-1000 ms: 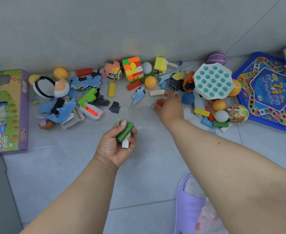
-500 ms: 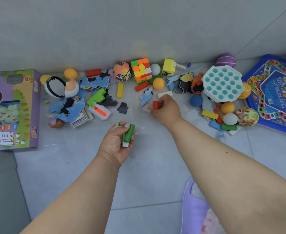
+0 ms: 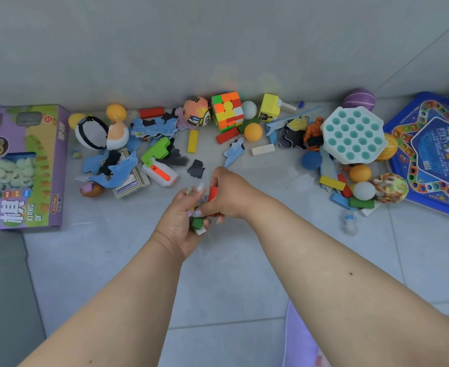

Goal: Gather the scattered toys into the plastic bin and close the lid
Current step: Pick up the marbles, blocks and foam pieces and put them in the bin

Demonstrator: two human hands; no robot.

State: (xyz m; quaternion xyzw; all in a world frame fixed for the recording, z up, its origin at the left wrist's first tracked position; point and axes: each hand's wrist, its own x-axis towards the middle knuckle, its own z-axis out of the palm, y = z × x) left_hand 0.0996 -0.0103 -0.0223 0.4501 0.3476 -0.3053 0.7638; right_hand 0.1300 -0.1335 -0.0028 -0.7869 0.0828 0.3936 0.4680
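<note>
Both forearms reach forward over the grey tiled floor (image 3: 244, 274), the hands meeting just short of the scattered toys (image 3: 218, 144) along the wall. The purple box (image 3: 24, 168) at left reads "XIANG QI". The right hand (image 3: 230, 193) pinches a red block (image 3: 213, 194); the left hand (image 3: 181, 221) grips a green block (image 3: 197, 223) beneath it.
</note>
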